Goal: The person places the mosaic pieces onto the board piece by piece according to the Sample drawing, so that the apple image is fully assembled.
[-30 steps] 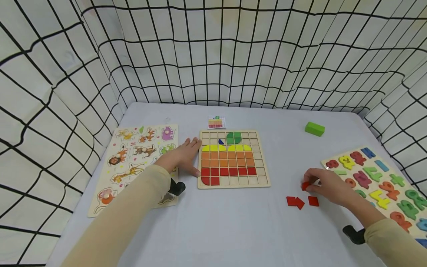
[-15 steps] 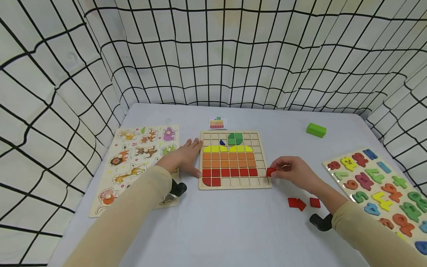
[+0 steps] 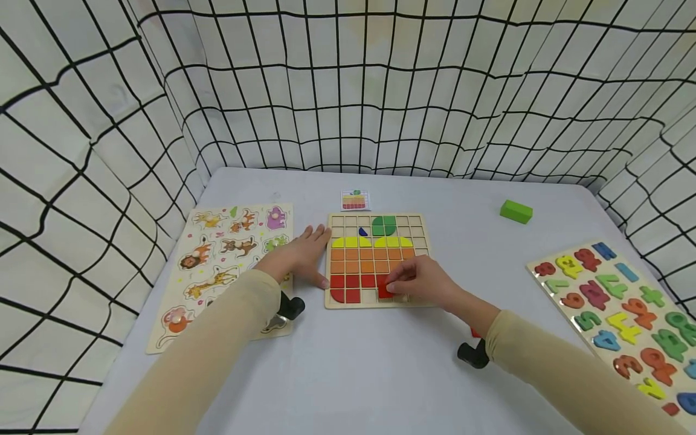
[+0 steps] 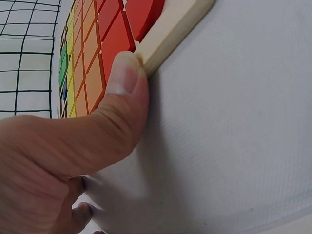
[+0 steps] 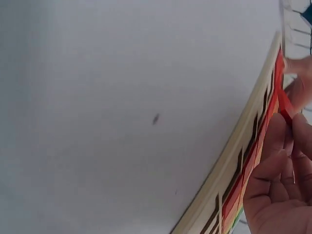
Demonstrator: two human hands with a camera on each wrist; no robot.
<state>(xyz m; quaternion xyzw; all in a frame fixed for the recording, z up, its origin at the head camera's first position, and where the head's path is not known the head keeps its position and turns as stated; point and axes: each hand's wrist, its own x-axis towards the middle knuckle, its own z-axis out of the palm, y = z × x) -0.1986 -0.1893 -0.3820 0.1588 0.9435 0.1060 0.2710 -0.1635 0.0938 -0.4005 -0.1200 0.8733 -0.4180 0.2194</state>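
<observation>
A wooden grid board (image 3: 348,306) lies mid-table, filled with rows of red, orange and yellow tiles plus green and blue pieces near its top. My right hand (image 3: 421,279) pinches a red square tile (image 3: 383,290) over the board's lower rows, right of the red tiles at lower left. In the right wrist view that tile (image 5: 285,105) is tilted between thumb and fingers. At the board's left edge rests my left hand (image 3: 299,257), fingers extended. Its thumb (image 4: 124,83) touches the board's corner area by a red tile (image 4: 117,44) in the left wrist view.
Behind the board lies a small picture card (image 3: 355,200). An animal puzzle board (image 3: 262,232) is under the left forearm; a number puzzle board (image 3: 603,317) lies right. A green block (image 3: 516,211) sits back right. My right sleeve mostly hides loose red tiles (image 3: 475,333).
My right hand has picked up a red tile from the right side of the table and carried it leftward over the grid board. The left hand has stayed at the board's edge.
</observation>
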